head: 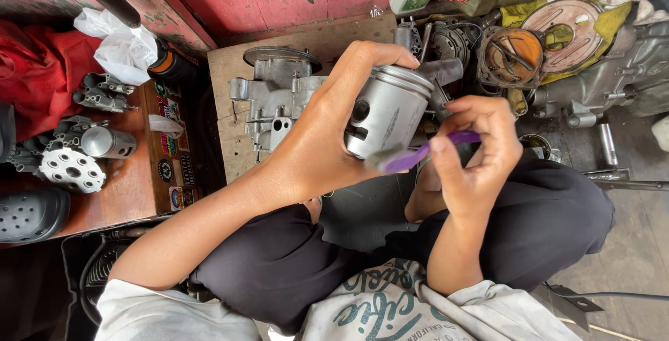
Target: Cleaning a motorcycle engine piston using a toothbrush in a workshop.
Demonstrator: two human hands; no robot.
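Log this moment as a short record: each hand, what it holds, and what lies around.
left hand: grips a grey metal piston from the side
right hand: holds a purple brush, head against the piston's skirt
behind the piston: grey engine casing on a wooden board
left side: perforated metal disc, red cloth, white plastic bag
top right: round orange part among engine parts
posture: seated, dark trousers

soft, even daylight, mild sheen on the metal piston [387, 114], dim lower-left corner, slight wide-angle stretch at edges.
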